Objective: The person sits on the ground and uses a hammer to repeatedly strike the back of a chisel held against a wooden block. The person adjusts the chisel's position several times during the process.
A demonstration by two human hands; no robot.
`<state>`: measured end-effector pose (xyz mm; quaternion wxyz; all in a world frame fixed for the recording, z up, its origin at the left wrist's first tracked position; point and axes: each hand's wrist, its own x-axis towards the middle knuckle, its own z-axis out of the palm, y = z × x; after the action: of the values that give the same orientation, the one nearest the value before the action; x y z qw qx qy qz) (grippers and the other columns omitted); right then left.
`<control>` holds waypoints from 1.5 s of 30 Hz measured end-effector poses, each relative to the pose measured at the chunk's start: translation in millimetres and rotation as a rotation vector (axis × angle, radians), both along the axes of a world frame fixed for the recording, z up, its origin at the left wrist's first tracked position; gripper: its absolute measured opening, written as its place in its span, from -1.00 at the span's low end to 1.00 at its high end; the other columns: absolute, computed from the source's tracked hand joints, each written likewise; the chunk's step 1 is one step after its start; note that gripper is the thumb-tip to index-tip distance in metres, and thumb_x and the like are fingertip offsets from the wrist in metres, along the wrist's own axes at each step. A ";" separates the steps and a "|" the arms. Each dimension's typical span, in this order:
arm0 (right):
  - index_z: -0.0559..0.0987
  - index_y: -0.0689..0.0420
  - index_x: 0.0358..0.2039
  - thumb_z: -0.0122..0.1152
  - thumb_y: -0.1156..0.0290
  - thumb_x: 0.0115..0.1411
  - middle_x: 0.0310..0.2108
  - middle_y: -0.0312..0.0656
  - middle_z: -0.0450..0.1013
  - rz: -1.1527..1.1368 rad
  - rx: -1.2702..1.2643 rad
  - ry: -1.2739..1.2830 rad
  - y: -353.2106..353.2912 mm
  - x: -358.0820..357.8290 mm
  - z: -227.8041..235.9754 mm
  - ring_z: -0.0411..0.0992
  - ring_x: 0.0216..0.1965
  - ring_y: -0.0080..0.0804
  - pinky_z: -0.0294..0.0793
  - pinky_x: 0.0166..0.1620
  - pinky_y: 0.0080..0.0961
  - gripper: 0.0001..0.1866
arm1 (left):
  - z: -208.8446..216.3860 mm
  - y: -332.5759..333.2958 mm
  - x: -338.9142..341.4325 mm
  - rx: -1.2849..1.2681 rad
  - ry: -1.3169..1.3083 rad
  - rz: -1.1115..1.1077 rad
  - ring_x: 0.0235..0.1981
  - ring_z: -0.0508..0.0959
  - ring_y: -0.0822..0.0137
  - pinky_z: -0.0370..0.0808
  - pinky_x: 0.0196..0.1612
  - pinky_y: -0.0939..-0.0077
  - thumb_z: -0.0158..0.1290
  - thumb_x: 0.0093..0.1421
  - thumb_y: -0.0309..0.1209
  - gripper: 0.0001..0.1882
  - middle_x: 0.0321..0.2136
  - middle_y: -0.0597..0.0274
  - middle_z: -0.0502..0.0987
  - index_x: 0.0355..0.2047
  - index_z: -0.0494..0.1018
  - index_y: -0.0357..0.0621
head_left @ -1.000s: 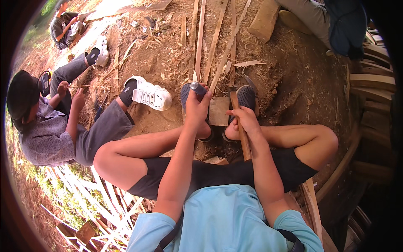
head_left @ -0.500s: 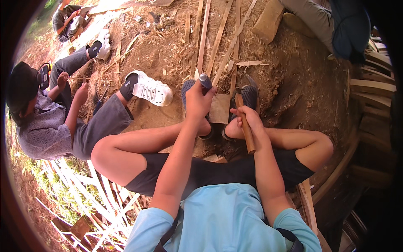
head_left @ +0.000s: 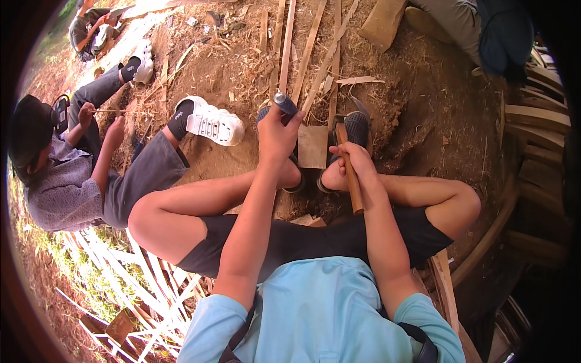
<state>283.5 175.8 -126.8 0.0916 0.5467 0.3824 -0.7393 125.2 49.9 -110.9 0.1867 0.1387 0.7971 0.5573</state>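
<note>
My left hand [head_left: 277,138] is closed around a tool with a round metal-capped, dark handle [head_left: 285,103]; its lower end is hidden behind the hand, so I cannot tell its exact kind. In my right hand [head_left: 358,158] is a hammer [head_left: 354,192], its wooden handle pointing back toward me and its small dark head by my right shoe. A square wooden block [head_left: 313,147] lies on the ground between my feet. Both hands are above my feet, a short way apart, and the hammer is clear of the other tool.
Long wooden strips [head_left: 313,57] run away from my feet over dirt and shavings. A seated person [head_left: 66,163] at the left holds a thin stick, a white shoe [head_left: 215,123] near my left knee. Curved wood pieces [head_left: 535,118] are stacked at the right; pale strips [head_left: 145,290] lie behind left.
The whole view has shifted slightly. My left hand and the capped tool have moved a little left and away from me. The hammer stays in my right hand, nearly unmoved.
</note>
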 end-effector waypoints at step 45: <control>0.52 0.23 -0.13 0.12 0.30 0.29 -0.28 -0.26 0.53 0.158 0.160 0.018 -2.3 3.2 -18.1 0.29 -0.66 -0.68 0.30 -0.67 -0.66 -0.73 | -6.6 -2.3 10.8 -0.027 0.096 0.059 -0.49 0.61 0.33 0.49 -0.34 0.43 0.26 0.10 -0.42 -0.76 -0.52 0.08 0.60 -0.35 0.45 -0.28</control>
<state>286.7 173.5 -144.9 0.1022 0.5139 0.4828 -0.7017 136.0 47.6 -117.5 0.1335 0.1392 0.8163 0.5445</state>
